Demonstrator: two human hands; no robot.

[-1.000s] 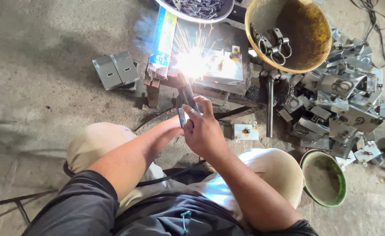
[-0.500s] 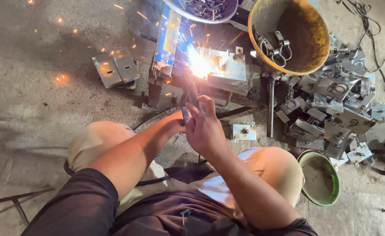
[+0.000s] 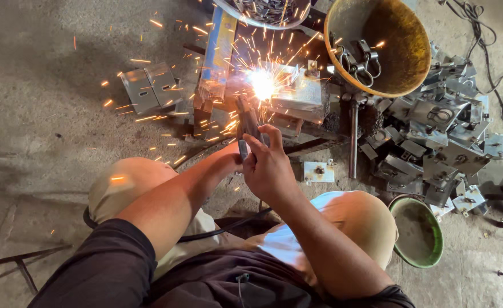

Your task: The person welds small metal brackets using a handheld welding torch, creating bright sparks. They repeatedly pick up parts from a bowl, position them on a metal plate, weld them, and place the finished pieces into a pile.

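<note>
Gripping a welding holder [image 3: 247, 122], the right hand [image 3: 269, 168] is closed around its handle, fingers curled tight, and the left hand [image 3: 232, 162] sits pressed against it from the other side, mostly hidden, so how far its fingers close cannot be told. The holder's tip meets a flat metal plate [image 3: 297, 91] on a low dark stand [image 3: 314, 134], where one bright white arc [image 3: 261, 84] burns and orange sparks scatter over the concrete floor [image 3: 46, 85]. One black cable [image 3: 217, 231] runs back from the hands across the person's lap, between two bent knees. One grey folded bracket [image 3: 148, 88] lies on the floor off the stand's left edge, and one small square plate [image 3: 318, 171] lies just below its near edge. Beyond the right edge stands one rusty yellow basin [image 3: 400, 63] holding a few metal clamps, and beside it a heap of grey brackets [image 3: 439, 142], too many to count. One green bowl [image 3: 417, 231] rests by the right knee.
</note>
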